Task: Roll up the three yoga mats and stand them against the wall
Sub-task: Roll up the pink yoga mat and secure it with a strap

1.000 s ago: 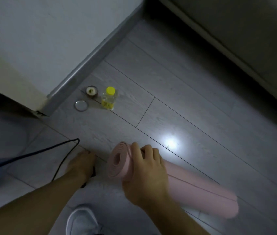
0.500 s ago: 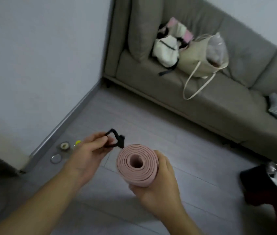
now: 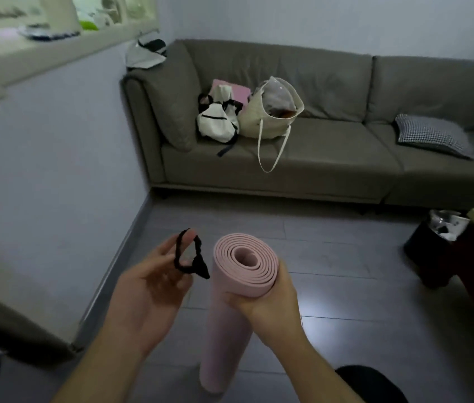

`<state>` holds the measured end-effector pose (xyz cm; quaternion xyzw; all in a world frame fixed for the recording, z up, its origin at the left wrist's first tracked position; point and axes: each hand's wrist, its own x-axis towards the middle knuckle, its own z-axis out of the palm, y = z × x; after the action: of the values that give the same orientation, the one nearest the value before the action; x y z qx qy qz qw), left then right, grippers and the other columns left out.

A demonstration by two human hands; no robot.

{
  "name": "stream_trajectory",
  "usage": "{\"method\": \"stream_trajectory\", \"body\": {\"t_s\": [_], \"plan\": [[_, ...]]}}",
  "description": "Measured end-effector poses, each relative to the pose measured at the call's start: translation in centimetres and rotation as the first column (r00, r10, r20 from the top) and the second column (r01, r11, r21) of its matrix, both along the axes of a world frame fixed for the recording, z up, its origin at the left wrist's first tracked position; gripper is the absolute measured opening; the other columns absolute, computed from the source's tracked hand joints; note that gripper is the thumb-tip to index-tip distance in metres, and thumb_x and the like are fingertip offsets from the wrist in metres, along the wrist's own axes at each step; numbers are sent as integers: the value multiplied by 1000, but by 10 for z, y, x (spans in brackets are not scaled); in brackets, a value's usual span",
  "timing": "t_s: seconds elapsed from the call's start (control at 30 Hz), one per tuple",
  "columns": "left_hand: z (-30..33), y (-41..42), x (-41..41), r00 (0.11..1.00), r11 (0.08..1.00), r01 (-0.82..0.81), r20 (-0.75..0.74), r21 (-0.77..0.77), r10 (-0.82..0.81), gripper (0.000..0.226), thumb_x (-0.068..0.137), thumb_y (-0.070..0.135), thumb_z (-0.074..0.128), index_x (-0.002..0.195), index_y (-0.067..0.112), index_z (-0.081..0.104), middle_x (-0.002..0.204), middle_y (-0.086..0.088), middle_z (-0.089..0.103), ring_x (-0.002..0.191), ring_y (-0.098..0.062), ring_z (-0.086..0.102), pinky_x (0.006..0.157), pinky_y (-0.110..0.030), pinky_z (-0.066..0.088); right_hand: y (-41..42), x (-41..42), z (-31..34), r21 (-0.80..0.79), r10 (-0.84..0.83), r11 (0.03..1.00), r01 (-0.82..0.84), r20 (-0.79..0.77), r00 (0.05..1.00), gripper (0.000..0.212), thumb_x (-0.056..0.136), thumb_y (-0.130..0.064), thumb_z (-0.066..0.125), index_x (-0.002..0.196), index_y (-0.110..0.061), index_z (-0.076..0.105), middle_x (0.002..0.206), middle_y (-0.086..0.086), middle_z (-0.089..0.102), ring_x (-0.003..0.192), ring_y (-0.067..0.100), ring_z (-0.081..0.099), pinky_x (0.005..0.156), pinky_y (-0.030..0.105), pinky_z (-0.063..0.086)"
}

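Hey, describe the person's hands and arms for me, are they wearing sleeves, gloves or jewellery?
Both forearms are bare as far as the frame shows, with no sleeves in view. The left hand and right hand are ungloved. No rings, watch or bracelets show on the fingers or wrists. Nails look short and unpainted, though the dim, slightly blurred picture limits detail.

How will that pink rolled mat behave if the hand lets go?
The pink mat probably loosens: nothing binds it, and the black strap sits in the left hand. Upright and narrow in the right hand, it may tip, then roll.
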<state>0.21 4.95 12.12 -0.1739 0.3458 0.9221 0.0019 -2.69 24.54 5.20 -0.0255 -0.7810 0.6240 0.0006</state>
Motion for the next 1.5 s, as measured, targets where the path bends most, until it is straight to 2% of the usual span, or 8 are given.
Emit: {"method": "stream_trajectory", "body": {"t_s": [0.2, 0.33, 0.53, 0.73, 0.83, 1.0, 1.27, 1.5], "plan": [[19, 39, -23, 995, 938, 77, -38, -338, -96, 59, 96, -12, 43, 139, 23, 62, 132, 5, 72, 56, -2, 52, 40, -14, 21, 32, 2, 12, -96, -38, 995, 36, -22, 999, 86, 50, -6, 103, 120, -36, 63, 110, -29, 73, 103, -6, 69, 87, 17, 57], [25, 45, -52, 994, 849, 78, -26, -523, -107, 64, 87, 1, 73, 143, 26, 56, 114, -2, 79, 58, -1, 61, 36, -14, 28, 42, -4, 25, -84, -42, 996, 36, -66, 997, 81, 53, -1, 102, 116, -33, 63, 105, -31, 73, 98, -8, 69, 80, 11, 52], [-14, 30, -86, 958, 372, 251, 175, -894, -225, 106, 55, 46, 102, 145, 39, 46, 142, 0, 52, 109, -12, 65, 87, -30, 54, 34, -25, 27, -32, -38, 999, 34, -123, 992, 81, 57, -10, 104, 122, -33, 61, 109, -30, 72, 103, -6, 69, 84, 11, 54], [-53, 24, -117, 853, 359, 364, 152, -860, -499, 117, 44, 56, 103, 140, 63, 36, 146, 17, 55, 139, -5, 50, 105, -39, 55, 26, -82, 14, 26, -51, 998, 54, -126, 991, 89, 50, -15, 108, 125, -32, 64, 115, -20, 76, 108, 1, 72, 95, 27, 59], [-62, 30, -135, 866, 383, 262, 41, -886, -498, 105, 59, 19, 103, 139, 50, 42, 129, 30, 63, 123, 2, 61, 99, -28, 56, 22, -106, -3, 45, -18, 999, 24, -123, 992, 86, 54, -17, 107, 126, -32, 64, 118, -18, 75, 110, 4, 72, 96, 31, 59], [-67, 35, -172, 856, 241, 165, 18, -956, -516, 127, 56, 19, 102, 153, 50, 25, 129, 42, 53, 121, 14, 54, 92, -2, 41, 26, -143, -26, 11, 46, 999, -45, -95, 994, 87, 61, 0, 101, 133, -26, 60, 122, -14, 74, 113, 7, 71, 97, 29, 58], [-48, 46, -206, 857, -6, 110, 97, -994, -506, 131, 47, 39, 102, 153, 51, 27, 137, 23, 52, 123, -2, 55, 99, -23, 45, 22, -165, -45, -8, 70, 997, -71, -92, 993, 94, 61, -5, 102, 137, -35, 55, 129, -10, 72, 119, 13, 70, 101, 46, 58], [-40, 51, -203, 849, -136, 158, 205, -978, -488, 155, 40, 56, 101, 155, 61, -3, 156, 14, 35, 138, -14, 45, 111, -41, 46, 9, -158, -40, -44, 121, 991, -124, -64, 991, 91, 69, -1, 94, 143, -30, 49, 127, -13, 71, 118, 11, 70, 101, 38, 59]]}}
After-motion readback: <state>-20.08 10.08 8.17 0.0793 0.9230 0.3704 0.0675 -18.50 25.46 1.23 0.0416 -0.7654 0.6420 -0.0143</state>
